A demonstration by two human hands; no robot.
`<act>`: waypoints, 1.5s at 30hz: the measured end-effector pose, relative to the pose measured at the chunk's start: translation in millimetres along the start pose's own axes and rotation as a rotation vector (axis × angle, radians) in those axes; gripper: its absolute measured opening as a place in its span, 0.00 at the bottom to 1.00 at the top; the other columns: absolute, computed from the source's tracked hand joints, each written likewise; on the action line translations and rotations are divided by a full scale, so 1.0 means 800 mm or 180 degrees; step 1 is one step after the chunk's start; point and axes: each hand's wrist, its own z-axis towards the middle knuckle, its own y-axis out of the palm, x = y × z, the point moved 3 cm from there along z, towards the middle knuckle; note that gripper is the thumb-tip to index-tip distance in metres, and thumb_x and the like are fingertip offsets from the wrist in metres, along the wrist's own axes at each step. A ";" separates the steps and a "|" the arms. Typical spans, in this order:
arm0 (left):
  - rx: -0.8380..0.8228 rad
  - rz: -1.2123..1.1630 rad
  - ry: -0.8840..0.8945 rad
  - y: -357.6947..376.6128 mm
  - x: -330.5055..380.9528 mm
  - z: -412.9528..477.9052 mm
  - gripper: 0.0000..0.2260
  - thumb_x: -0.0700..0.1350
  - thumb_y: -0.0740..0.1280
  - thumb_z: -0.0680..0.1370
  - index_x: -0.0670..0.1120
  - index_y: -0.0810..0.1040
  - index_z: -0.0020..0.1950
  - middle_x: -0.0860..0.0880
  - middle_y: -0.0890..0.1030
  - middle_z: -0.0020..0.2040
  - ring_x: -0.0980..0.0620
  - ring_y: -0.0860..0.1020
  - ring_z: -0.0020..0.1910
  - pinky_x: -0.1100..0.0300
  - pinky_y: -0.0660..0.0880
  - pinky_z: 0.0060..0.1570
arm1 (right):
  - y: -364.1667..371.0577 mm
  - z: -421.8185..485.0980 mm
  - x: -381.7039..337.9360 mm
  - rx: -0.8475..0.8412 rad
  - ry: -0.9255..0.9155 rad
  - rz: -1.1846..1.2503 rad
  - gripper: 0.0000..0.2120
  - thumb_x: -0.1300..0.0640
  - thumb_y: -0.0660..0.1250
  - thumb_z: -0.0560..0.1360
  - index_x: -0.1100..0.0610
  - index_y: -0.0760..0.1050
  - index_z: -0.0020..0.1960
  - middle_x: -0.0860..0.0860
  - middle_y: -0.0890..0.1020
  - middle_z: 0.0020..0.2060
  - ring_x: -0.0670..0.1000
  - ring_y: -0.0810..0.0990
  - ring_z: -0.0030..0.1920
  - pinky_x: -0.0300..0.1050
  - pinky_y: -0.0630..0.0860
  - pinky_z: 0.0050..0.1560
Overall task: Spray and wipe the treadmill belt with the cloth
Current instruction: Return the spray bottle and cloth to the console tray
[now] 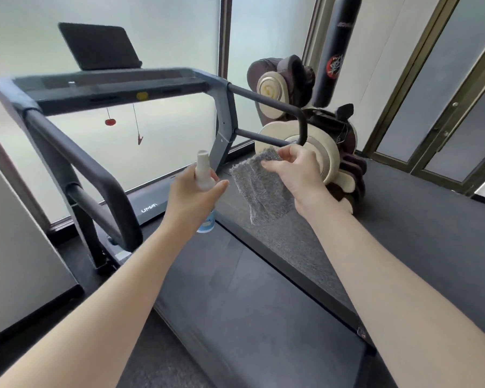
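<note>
The dark treadmill belt (235, 298) runs from the bottom of the view up toward the motor cover. My left hand (191, 197) is closed around a white spray bottle (203, 172) with a pale blue label, held upright above the belt's front end. My right hand (297, 175) pinches the top edge of a grey fluffy cloth (261, 191), which hangs loose in the air just right of the bottle, over the belt's right side rail.
The treadmill's console (109, 88) and black handrails (76, 161) rise at the left and middle. A brown and cream massage chair (314, 141) stands right of the treadmill, with a black punching bag (336, 51) behind it. Frosted glass walls surround the grey carpeted floor (420, 219).
</note>
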 end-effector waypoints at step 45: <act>-0.0388 -0.0278 0.0245 -0.302 -0.147 0.470 0.08 0.41 0.73 0.74 0.47 0.74 0.41 0.40 0.80 0.42 0.41 0.82 0.44 0.43 0.79 0.53 | 0.473 0.261 -0.083 0.0381 -0.0049 -0.0132 0.12 0.56 0.76 0.64 0.55 0.77 0.45 0.56 0.82 0.47 0.58 0.81 0.51 0.52 0.78 0.51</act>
